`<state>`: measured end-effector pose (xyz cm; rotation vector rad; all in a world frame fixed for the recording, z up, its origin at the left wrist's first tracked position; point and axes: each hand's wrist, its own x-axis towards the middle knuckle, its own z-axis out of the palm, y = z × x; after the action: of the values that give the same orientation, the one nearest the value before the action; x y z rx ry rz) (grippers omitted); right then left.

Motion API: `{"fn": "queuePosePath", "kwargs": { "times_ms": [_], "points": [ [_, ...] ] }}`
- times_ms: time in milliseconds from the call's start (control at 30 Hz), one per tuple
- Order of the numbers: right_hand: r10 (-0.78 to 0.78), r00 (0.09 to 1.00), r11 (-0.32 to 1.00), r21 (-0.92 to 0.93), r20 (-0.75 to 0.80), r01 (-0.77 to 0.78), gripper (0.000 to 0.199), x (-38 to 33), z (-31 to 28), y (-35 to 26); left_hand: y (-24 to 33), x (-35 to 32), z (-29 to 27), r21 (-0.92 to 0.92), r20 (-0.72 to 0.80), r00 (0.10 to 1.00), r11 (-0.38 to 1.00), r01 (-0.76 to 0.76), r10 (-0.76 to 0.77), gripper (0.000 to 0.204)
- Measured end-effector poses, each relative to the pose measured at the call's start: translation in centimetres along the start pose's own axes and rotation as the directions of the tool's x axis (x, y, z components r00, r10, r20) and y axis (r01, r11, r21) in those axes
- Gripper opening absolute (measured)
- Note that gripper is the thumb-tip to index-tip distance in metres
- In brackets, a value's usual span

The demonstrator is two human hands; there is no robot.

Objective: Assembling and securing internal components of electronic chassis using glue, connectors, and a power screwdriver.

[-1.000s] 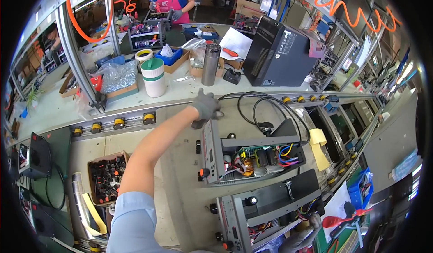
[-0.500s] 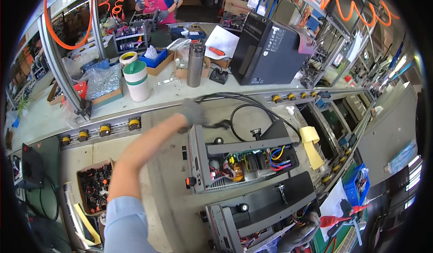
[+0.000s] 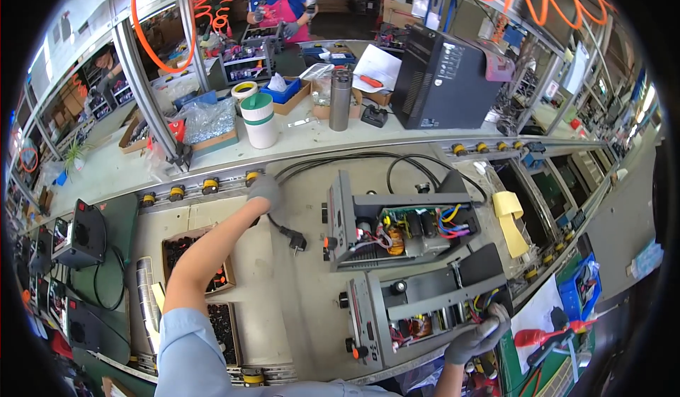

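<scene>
My left hand [image 3: 265, 191], in a grey glove, is closed round a black power cord [image 3: 322, 159] beside the rail. Its plug [image 3: 295, 240] hangs below the hand, and the loops run right, behind the far electrical unit [image 3: 361, 200]. That unit has its case open, showing wires, capacitors and a copper coil; an orange knob is on its front panel. Nearer me sits a similar open unit [image 3: 372, 324]. At its rear end, my gloved right hand [image 3: 479, 337] has its fingers together against the edge, beside coloured wires; their undersides are hidden.
Boxes of small black parts [image 3: 225, 333] stand left, beyond them finished-looking black units [image 3: 80, 235]. A steel flask [image 3: 340, 99], white-green jar [image 3: 259, 121] and black computer tower [image 3: 443, 78] line the back bench. Yellow foam [image 3: 510, 223] and red-handled tools [image 3: 535, 337] lie right. A co-worker [image 3: 280, 11] stands behind.
My left hand has drawn the power cord leftward and toward me, away from the far unit. The plug now dangles lower. My right hand stays at the near unit's rear; the whole view has shifted.
</scene>
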<state>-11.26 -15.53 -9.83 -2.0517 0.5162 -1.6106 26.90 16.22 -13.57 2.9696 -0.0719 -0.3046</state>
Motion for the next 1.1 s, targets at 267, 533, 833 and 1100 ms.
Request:
{"fn": "queuePosePath", "kwargs": {
  "times_ms": [267, 533, 833, 1100],
  "points": [
    [0.03, 0.998, 0.99, 0.138, 0.062, -0.038, 0.025, 1.0, -1.0, 0.9, -14.8, -12.0, -12.9, 0.915, -0.202, 0.727, 0.39, -0.098, 0.656, 0.01],
    [-0.106, 0.992, 0.988, 0.122, 0.065, 0.098, 0.024, 1.0, -1.6, 0.4, -2.5, -26.4, -20.6, 0.92, 0.064, -0.144, -0.114, -0.375, 0.988, 0.021],
    [-0.313, 0.944, 0.913, 0.308, 0.108, 0.268, 0.015, -1.5, -6.5, -4.3, 24.6, -22.0, -11.6, 0.789, 0.397, -0.429, -0.541, -0.293, 0.811, 0.04],
    [-0.781, 0.333, 0.602, 0.778, 0.528, 0.178, 0.014, -11.7, -0.9, -13.2, 2.1, -27.9, -9.1, 0.172, -0.675, 0.489, 0.762, -0.624, 0.553, 0.035]
  ]
}}
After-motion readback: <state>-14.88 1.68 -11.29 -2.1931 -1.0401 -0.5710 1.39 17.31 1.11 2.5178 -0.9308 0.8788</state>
